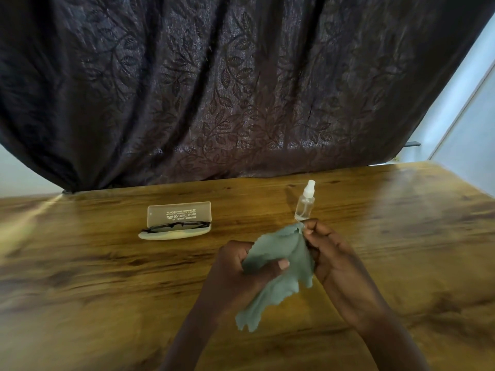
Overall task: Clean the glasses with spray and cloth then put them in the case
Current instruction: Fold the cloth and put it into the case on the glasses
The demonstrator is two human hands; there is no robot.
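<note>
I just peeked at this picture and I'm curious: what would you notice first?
The left hand and right hand hold a rumpled green cloth above the wooden table, front and centre. Just beyond it a clear spray bottle stands upright, and further left black glasses lie in an open pale case. A dark leafy curtain fills the back.

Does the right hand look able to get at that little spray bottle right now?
Probably yes: the spray bottle stands just beyond the right hand with nothing between, though its fingers pinch the cloth and must let go first.
</note>
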